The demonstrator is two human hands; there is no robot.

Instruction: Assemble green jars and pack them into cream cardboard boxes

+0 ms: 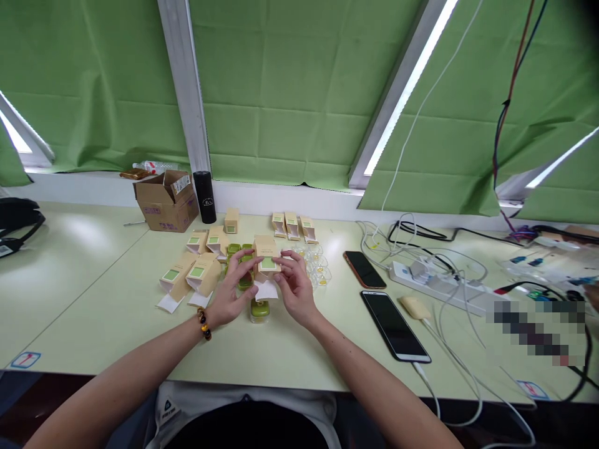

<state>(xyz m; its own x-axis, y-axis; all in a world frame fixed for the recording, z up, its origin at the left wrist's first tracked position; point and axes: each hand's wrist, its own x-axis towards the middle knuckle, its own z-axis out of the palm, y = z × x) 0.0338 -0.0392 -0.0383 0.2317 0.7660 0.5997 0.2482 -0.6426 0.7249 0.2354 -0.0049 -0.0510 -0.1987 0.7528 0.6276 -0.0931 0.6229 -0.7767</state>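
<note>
My left hand [230, 294] and my right hand [296, 288] grip a small beige carton [265, 247] from both sides, fingers closed on it. A green label shows on the carton, and a white flap [266, 289] hangs open at its near end. Just below it on the table stands a small clear jar with a green lid [260, 309]. Several green lids [233, 249] lie behind my left hand, partly hidden by it. To the right of my right hand are several clear cups [320, 267] with yellowish spots in them.
More cartons stand at left [204, 274] and at the back [292, 226]. Behind them are a cardboard box [168, 206] and a black bottle [204, 198]. On the right lie two phones [395, 327], a power strip [437, 285] and tangled cables.
</note>
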